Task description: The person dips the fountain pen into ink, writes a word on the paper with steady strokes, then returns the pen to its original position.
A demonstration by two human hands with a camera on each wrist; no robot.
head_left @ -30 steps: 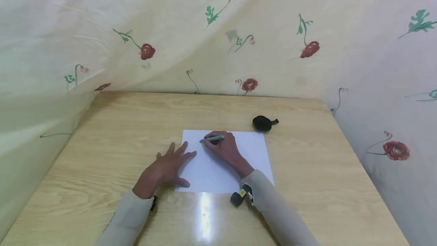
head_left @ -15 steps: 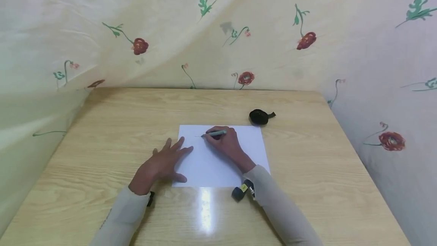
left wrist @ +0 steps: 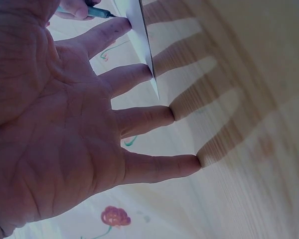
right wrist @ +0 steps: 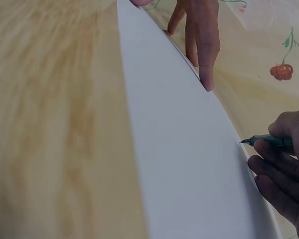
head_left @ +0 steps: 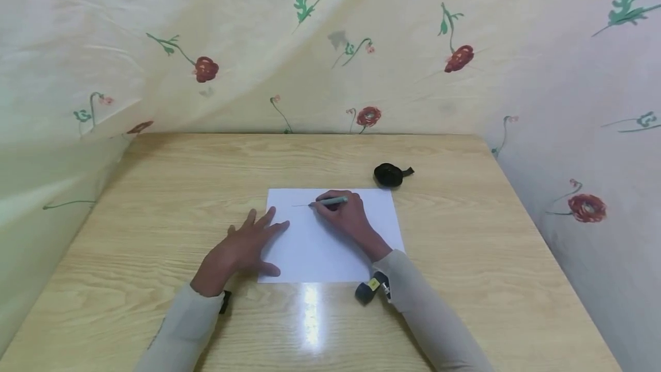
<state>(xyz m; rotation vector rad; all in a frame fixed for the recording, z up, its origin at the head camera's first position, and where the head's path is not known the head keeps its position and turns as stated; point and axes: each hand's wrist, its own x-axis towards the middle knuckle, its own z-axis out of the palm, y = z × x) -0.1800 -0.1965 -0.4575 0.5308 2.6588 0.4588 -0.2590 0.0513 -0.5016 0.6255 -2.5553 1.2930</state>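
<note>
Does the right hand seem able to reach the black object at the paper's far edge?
Probably yes: nothing visible stands between the right hand and the black object, though that hand holds a pen.

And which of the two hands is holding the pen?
The right hand pinches the green pen; the left hand holds none, spread at the left edge of the paper.

Head view: soft, fairly even light; white glare streak (head_left: 311,316) on table (head_left: 465,223), toward near edge. Wrist views dimmer. Left wrist: dark shapes, shadow or reflection, stretch from left fingers (left wrist: 162,168). Right wrist: table grain blurred, paper (right wrist: 184,149) shadowed grey.
</note>
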